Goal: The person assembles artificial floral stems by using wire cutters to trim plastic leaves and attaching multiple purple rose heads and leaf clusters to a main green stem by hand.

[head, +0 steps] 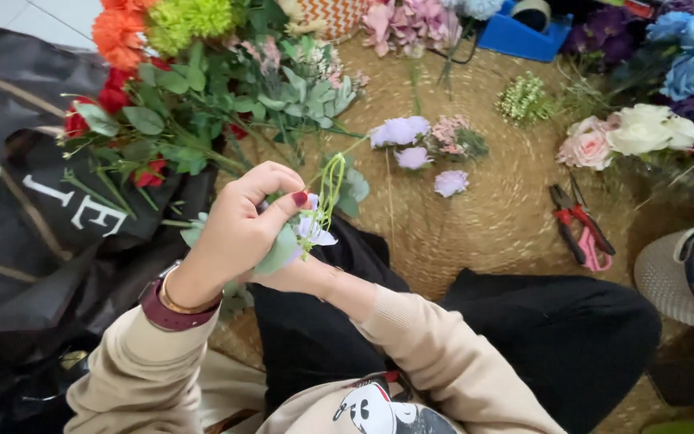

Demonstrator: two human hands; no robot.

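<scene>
A small lilac flower sprig (312, 229) is gripped over the lap by the left hand (238, 229); the right hand (299, 277), beneath, is mostly hidden. Bunching seems underway; another stem from the woven mat (491, 217) appears needed next.

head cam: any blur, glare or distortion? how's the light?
Head view: light is soft and even, no glare, only faint shadows on the woven mat. The left hand and the small flower sprig it grips look slightly soft from motion; the right hand is mostly hidden behind it. The red-handled cutters are sharp. Wide-angle stretch shows at the edges.
</scene>
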